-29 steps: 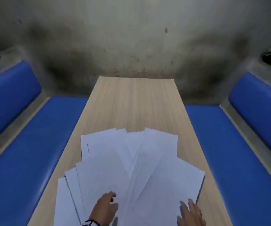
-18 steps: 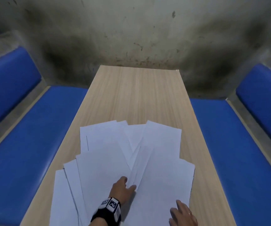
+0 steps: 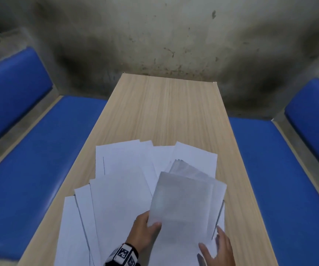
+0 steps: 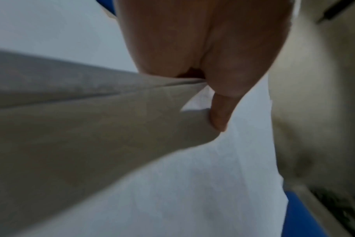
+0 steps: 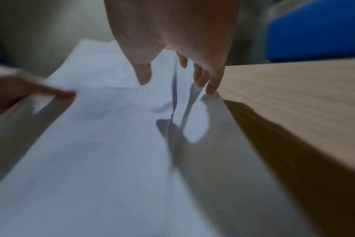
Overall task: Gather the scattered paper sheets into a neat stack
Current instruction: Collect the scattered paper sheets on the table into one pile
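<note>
White sheets [image 3: 181, 204] at five o'clock now lift off the tabletop [image 3: 166, 108], pinched by the left hand [image 3: 145, 231]; the right hand [image 3: 216, 250], fingers spread, steadies them. Gathering has begun.

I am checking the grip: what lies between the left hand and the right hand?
In the head view, only the lifted sheets span the stretch: the left hand pinches their left edge, and the right hand touches their right corner.

left hand [image 3: 145, 230] fingers hidden under lifted sheets [image 3: 183, 204], right hand [image 3: 217, 250] cut by bottom edge, wrist views blurred
</note>
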A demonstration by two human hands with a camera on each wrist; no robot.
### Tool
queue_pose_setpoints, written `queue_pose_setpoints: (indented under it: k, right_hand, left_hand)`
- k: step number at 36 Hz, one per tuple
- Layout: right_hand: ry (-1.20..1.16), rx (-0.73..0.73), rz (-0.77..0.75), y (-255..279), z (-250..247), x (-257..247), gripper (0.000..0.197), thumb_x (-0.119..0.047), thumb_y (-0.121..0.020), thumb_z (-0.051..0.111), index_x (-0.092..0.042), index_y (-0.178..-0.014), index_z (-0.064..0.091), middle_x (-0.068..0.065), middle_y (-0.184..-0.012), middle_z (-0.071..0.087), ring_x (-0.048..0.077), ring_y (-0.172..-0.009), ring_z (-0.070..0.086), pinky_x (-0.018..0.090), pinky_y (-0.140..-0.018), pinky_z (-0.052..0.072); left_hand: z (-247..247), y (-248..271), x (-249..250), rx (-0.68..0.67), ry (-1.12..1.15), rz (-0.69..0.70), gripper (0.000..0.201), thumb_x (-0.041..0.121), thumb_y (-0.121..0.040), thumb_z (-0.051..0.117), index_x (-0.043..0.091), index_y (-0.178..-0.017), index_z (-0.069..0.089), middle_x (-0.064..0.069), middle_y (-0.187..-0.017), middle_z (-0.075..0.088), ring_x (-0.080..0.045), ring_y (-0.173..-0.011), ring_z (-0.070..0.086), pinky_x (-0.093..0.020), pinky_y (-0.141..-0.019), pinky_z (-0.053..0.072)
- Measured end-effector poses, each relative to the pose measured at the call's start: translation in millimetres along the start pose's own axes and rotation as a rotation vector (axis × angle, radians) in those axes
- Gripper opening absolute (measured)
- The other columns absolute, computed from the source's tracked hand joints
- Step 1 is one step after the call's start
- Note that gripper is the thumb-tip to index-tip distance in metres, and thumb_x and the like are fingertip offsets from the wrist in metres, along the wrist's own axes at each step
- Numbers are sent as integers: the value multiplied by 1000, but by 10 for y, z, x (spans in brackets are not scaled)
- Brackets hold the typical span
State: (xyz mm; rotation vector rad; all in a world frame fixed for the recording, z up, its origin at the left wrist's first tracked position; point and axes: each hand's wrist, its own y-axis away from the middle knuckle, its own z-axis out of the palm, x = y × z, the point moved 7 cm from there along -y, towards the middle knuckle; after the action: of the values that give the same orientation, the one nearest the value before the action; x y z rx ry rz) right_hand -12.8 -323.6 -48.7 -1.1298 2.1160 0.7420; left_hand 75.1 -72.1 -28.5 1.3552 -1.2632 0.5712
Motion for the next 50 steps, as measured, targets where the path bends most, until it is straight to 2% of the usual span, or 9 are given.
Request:
queue_pose_setpoints:
  k: [6, 12, 16, 19, 22, 28, 33, 41, 50]
  right_hand:
    - [-443, -220, 241, -52, 125, -102, 28, -2, -76, 75, -19, -97, 68, 2, -87, 77, 3, -73, 72, 10, -62, 53]
    - [-611, -481, 357, 13, 249, -278, 31, -6, -80, 71, -7, -111, 65, 11, -101, 77, 29, -95, 73, 41, -88, 55]
    - [-512, -472, 332, 1, 275, -283, 32, -8, -81, 71, -6, -112, 66, 9, -99, 77, 30, -94, 72, 44, -92, 52]
    - [-483, -419, 306, 3, 241, -327, 19, -7, -86, 65, -12, -104, 68, 0, -88, 79, 20, -87, 73, 29, -75, 53]
    - [-451, -419, 319, 7, 251, -297, 22, -7, -85, 66, -10, -107, 69, -2, -87, 79, 22, -90, 71, 31, -77, 53]
    - [-417, -399, 346, 27, 247, -295, 23, -8, -85, 67, -6, -108, 70, 1, -86, 79, 25, -89, 71, 30, -70, 51]
    - [-416, -389, 362, 46, 211, -364, 16, -5, -88, 63, -3, -104, 65, 0, -85, 74, 14, -74, 70, 20, -55, 49]
    - [-371, -376, 370, 39, 234, -262, 31, -10, -87, 65, 2, -116, 65, 14, -102, 72, 27, -90, 67, 26, -68, 48]
    - [-331, -373, 360, 43, 211, -261, 30, -11, -86, 66, 0, -115, 65, 10, -100, 72, 26, -89, 67, 26, -67, 47]
  left_hand:
    - [-137, 218, -72, 53, 296, -22, 18, 8, -87, 68, 12, -103, 71, 3, -98, 78, -13, -93, 73, -21, -73, 55]
    - [-236, 310, -245, 113, 495, -169, 15, 11, -85, 71, 5, -99, 73, -12, -98, 77, -29, -94, 73, -34, -77, 57]
    - [-543, 306, -389, 403, 136, -218, 21, 28, -90, 62, 21, -71, 63, 11, -67, 65, -14, -68, 61, -27, -64, 49]
    - [-897, 366, -522, 657, -242, -351, 14, 39, -88, 60, 27, -94, 62, 2, -107, 64, -17, -94, 63, -36, -85, 54]
    - [-1081, 415, -697, 729, -410, -561, 68, 49, -80, 68, 18, -135, 44, -9, -139, 47, -30, -125, 46, -45, -102, 40]
    - [-1208, 374, -939, 688, -391, -722, 57, 46, -80, 70, 19, -126, 52, -9, -129, 55, -32, -122, 47, -47, -102, 34]
    - [-1288, 388, -988, 700, -416, -728, 13, 39, -84, 68, 26, -88, 68, -6, -115, 51, -29, -109, 46, -43, -96, 38]
    - [-1436, 407, -996, 786, -419, -645, 10, 26, -84, 70, 25, -75, 65, -2, -108, 60, -27, -105, 49, -43, -94, 36]
    - [-1488, 475, -876, 874, -292, -419, 39, -1, -87, 61, 15, -117, 44, -13, -119, 67, -36, -103, 66, -36, -71, 48]
